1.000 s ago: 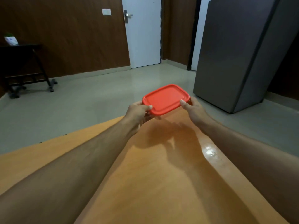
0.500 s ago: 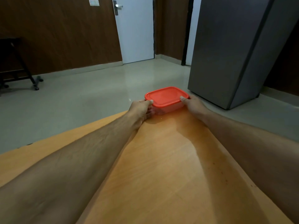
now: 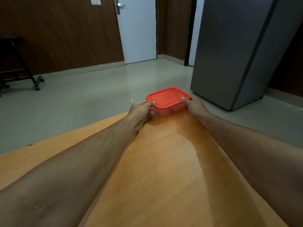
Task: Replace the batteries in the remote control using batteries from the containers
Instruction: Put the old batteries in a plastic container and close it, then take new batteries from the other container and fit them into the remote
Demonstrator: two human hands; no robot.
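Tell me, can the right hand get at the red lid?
Probably yes. The right hand already holds the box at its end, thumb on the lid rim, and nothing lies on top. The left hand holds the other end.

Your left hand point(image 3: 141, 108) and right hand point(image 3: 193, 104) are bare: no gloves, rings or watch. Both forearms are bare too, lightly haired, with no sleeve reaching into view.

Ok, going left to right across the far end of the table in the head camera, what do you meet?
Left hand gripping the container's left end → red-lidded container sitting on the table → right hand gripping its right end.
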